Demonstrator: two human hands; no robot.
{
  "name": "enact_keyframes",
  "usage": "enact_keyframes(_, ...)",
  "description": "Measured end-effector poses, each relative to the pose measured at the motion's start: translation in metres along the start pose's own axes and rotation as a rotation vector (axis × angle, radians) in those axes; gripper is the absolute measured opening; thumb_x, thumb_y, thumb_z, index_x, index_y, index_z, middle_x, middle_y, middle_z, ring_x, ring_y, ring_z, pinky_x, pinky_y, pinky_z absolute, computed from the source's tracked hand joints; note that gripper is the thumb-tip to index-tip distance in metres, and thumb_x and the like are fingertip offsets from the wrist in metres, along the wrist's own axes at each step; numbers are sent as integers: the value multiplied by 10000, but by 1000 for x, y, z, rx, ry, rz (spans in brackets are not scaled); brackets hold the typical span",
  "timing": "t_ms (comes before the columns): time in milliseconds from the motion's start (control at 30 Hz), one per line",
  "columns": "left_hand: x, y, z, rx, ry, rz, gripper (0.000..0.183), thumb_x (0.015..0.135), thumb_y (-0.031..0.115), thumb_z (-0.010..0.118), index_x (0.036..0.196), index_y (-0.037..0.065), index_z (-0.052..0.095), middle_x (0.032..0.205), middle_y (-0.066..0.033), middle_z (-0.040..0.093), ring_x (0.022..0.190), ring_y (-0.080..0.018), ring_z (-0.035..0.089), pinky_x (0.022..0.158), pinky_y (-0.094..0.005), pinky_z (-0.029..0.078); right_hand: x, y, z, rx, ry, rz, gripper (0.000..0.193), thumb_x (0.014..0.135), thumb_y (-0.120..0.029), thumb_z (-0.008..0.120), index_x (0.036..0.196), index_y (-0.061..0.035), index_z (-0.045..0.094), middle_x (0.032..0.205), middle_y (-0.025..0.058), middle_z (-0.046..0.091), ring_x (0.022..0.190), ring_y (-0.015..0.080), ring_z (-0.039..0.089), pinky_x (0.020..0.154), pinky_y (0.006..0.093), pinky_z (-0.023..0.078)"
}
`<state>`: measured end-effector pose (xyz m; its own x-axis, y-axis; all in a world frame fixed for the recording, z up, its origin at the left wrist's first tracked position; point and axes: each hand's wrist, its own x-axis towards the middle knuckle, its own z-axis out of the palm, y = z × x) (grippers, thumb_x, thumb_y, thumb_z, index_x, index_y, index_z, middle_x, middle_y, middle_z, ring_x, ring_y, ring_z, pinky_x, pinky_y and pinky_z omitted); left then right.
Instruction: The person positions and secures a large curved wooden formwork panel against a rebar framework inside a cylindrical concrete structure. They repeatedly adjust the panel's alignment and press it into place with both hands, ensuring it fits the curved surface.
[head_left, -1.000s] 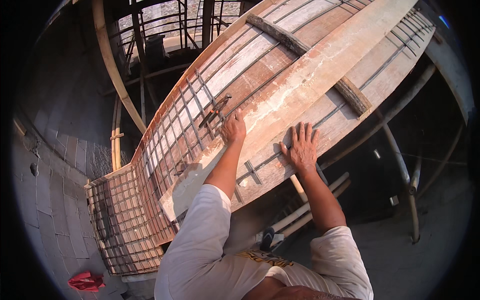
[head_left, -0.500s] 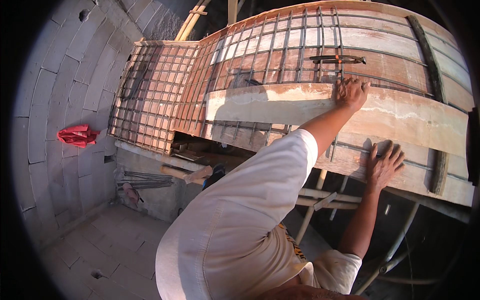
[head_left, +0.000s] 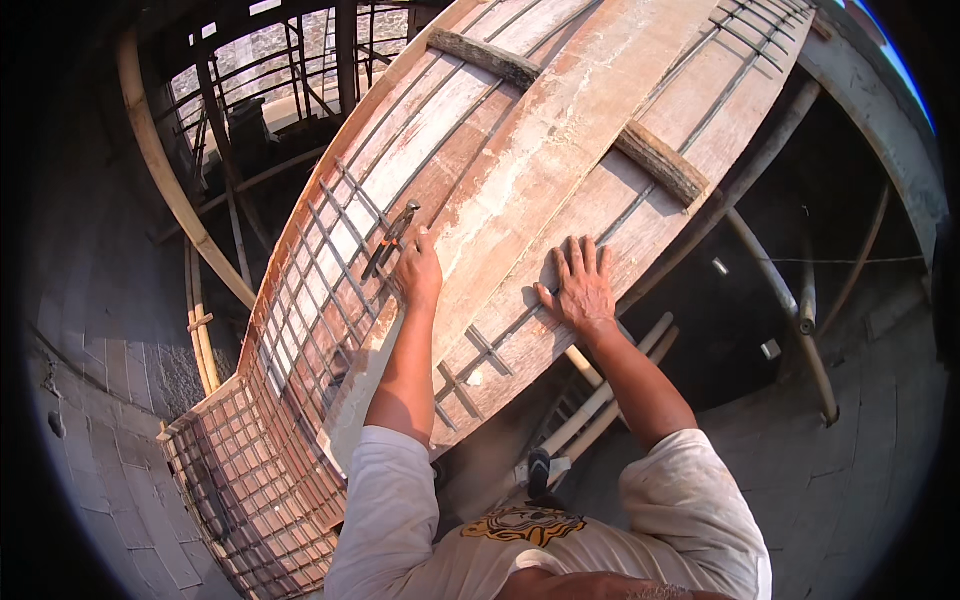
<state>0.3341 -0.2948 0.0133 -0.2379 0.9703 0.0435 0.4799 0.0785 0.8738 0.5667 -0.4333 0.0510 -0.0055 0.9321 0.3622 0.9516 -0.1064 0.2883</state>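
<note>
My left hand sits with its fingers partly bent at the far edge of a long, flat, pale brown wooden plank crusted with white streaks. I cannot tell how firmly it grips, since its underside is hidden. Just beside those fingers, dark metal pincers with orange on the handles lie over the grid of thin dark steel bars; I cannot tell whether I touch them.

My right hand is spread flat, palm down and holding nothing, on the reddish-brown wooden formwork board along the near side.

The plank slants lengthwise over the formwork, between my hands, and crosses above a rough, round wooden log. I judge it stiff and fairly heavy for its length, perhaps springy toward the ends, and gritty rather than slippery; the white crust may flake under my fingers. Its two long edges look like the best hold, one hand to each, near the middle for balance. Beside the log there is probably finger room underneath.
</note>
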Motion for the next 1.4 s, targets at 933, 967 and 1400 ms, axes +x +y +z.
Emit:
enact_keyframes(933, 14, -30, -14, -160, -36, 189, 692, 964, 579, 409, 1272, -9, 607, 1270, -266, 596, 1215, -421, 532, 1033, -439, 391, -24, 25, -7, -3, 6, 43, 718, 935, -583, 394, 1439, -75, 455, 1525, 143, 366, 1458, 338, 233, 1172, 592, 125)
enact_keyframes(967, 13, -28, -15, -158, -39, 192, 682, 968, 571, 405, 1264, -6, 615, 1261, -261, 604, 1208, -420, 537, 1031, -438, 393, -25, 26, -6, 5, 9, 44, 719, 935, -583, 393, 1440, -75, 454, 1525, 143, 367, 1458, 339, 233, 1172, 592, 125)
enact_keyframes(1400, 0, -9, -26, -150, -4, 190, 684, 970, 563, 386, 1191, -27, 655, 1189, -277, 633, 1155, -427, 568, 993, -444, 415, -22, 27, -6, 4, 17, 52, 722, 932, -583, 407, 1435, -68, 458, 1524, 148, 368, 1455, 340, 239, 1175, 585, 129)
